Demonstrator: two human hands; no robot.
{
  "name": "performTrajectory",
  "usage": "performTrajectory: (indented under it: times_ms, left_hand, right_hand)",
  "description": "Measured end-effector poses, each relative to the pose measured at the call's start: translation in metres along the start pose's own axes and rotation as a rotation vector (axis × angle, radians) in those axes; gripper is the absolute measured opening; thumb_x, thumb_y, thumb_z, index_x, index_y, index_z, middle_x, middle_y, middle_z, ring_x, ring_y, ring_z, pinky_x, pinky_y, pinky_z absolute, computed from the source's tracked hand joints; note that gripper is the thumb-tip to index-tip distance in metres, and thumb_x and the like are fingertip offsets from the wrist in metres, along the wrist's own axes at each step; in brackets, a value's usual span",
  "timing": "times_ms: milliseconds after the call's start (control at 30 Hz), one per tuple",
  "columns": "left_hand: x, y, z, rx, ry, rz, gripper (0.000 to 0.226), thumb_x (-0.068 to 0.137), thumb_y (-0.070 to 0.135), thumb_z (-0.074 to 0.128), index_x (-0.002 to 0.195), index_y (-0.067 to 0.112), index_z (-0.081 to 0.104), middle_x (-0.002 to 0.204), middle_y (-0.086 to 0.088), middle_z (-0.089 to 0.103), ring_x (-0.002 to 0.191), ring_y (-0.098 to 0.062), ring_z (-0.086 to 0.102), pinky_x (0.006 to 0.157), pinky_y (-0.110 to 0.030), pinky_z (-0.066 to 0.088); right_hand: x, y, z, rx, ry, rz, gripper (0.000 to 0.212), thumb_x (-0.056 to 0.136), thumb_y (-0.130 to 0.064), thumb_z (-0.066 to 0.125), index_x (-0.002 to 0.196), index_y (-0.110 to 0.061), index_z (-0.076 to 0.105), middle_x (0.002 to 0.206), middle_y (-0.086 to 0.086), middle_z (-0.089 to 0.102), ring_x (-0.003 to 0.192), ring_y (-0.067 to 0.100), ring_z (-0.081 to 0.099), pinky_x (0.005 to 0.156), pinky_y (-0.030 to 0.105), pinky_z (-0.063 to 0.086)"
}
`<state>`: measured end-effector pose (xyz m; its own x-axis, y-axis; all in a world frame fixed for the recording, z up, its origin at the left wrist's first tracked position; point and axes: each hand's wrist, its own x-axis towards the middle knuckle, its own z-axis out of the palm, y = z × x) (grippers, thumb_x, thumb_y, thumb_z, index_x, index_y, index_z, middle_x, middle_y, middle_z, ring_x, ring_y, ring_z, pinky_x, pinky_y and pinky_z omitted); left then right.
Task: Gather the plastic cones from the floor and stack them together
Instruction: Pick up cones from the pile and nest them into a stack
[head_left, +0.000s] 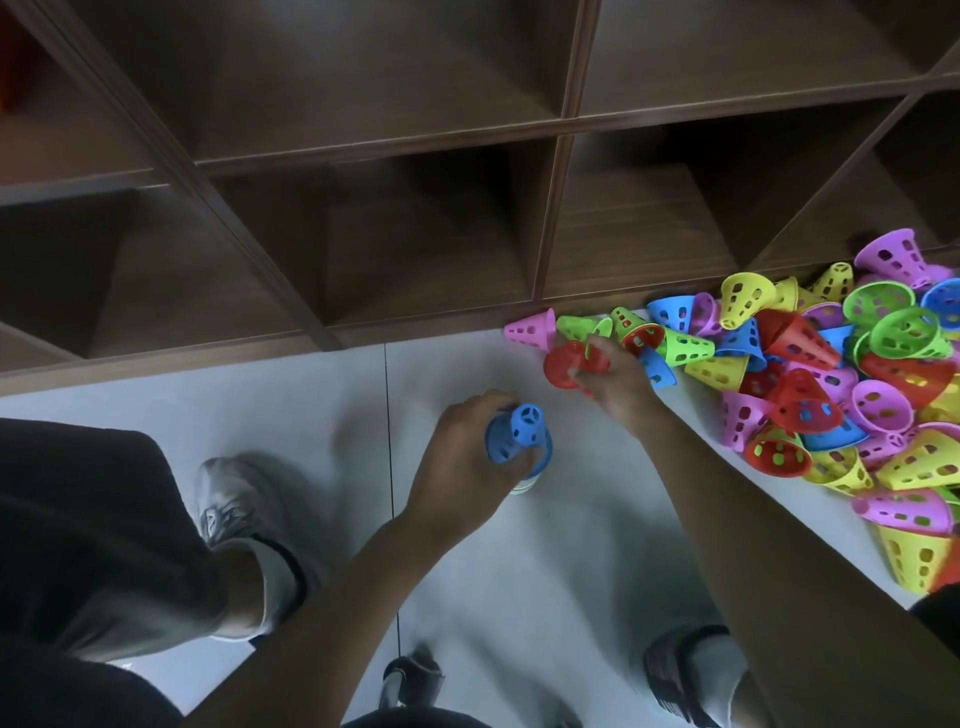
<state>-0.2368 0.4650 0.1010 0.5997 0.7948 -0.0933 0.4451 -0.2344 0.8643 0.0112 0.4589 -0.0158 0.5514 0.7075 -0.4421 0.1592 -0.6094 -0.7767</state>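
Red cone (right hand) at pile edge

A dark wooden cubby shelf stands on the pale floor — a grey shoe, somewhat blurred, rests nearby.

Lighting, dim: we log deep shadow inside the dark brown wooden cubby shelf. Pale grey floor brighter, soft shadows. Slight motion blur throughout; wide-angle bending at edges.
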Motion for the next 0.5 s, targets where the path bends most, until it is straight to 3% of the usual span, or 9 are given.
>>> performTrajectory:
  times_ms: [100, 200, 400, 500]
  left_hand:
    - [0.000, -0.008, 0.002, 0.052, -0.003, 0.007, 0.037, 0.078, 0.017, 0.084, 0.110, 0.024, 0.066, 0.105, 0.013, 0.066, 0.103, 0.007, 0.052, 0.080, -0.003, 0.041]
    - [0.000, -0.012, 0.002, 0.085, -0.024, 0.014, 0.038, 0.079, 0.017, 0.084, 0.112, 0.022, 0.066, 0.106, 0.013, 0.065, 0.107, 0.008, 0.050, 0.080, 0.000, 0.039]
    - [0.002, -0.015, 0.000, 0.057, -0.045, -0.009, 0.037, 0.080, 0.023, 0.083, 0.111, 0.026, 0.065, 0.108, 0.015, 0.066, 0.107, 0.004, 0.053, 0.081, -0.001, 0.038]
    - [0.003, -0.018, 0.000, 0.025, -0.061, -0.032, 0.034, 0.082, 0.033, 0.081, 0.112, 0.029, 0.063, 0.109, 0.016, 0.065, 0.108, -0.001, 0.056, 0.083, -0.004, 0.040]
  right_hand:
    - [0.004, -0.014, 0.003, -0.243, 0.021, -0.065, 0.073, 0.087, -0.025, 0.075, 0.151, -0.020, 0.040, 0.150, 0.008, 0.046, 0.135, 0.029, 0.047, 0.109, 0.046, 0.045]
    - [0.011, -0.021, 0.008, -0.359, 0.026, -0.094, 0.070, 0.091, -0.023, 0.070, 0.152, -0.018, 0.037, 0.150, 0.008, 0.047, 0.136, 0.028, 0.046, 0.109, 0.038, 0.040]
    - [0.011, -0.018, 0.019, -0.434, 0.114, -0.127, 0.036, 0.094, -0.020, 0.065, 0.130, -0.019, 0.062, 0.120, 0.007, 0.067, 0.113, 0.030, 0.061, 0.087, 0.030, 0.046]
    - [0.008, -0.015, 0.020, -0.420, 0.140, -0.148, 0.029, 0.093, -0.018, 0.066, 0.123, -0.016, 0.067, 0.116, 0.008, 0.070, 0.110, 0.030, 0.062, 0.089, 0.034, 0.049]
